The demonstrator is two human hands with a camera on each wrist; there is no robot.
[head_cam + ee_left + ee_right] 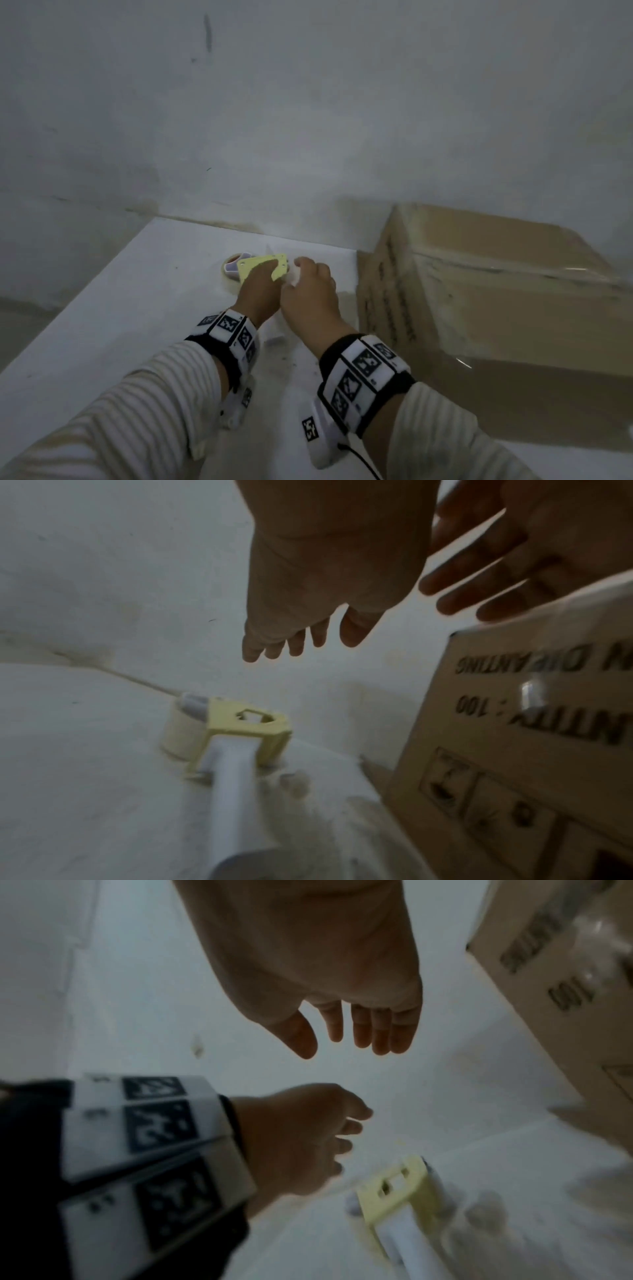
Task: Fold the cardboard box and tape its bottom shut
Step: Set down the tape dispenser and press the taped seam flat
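White plaster wall (pixel 308 120), scuffed and stained, backs a white table (pixel 102 308) that runs from lower left toward the far corner. Farthest left on the table lies a tape dispenser (pixel 240 729), its yellow frame carrying a roll of pale tape (pixel 181 731) and a white handle (pixel 232 791) pointing back toward the person. The left hand (pixel 258 291) hovers over the dispenser, fingers straight and relaxed, holding nothing; the left wrist view shows clear space between hand and frame. Just beside it, the right hand (pixel 310 294) hangs with fingers loosely extended, also holding nothing. Both wrists wear black bands with white marker tiles (pixel 363 370), and the sleeves (pixel 137 411) are striped. At the right stands the cardboard box (pixel 479 291), folded into shape, resting on the table against the wall, with clear tape glinting along its top seam and black print on its near side.
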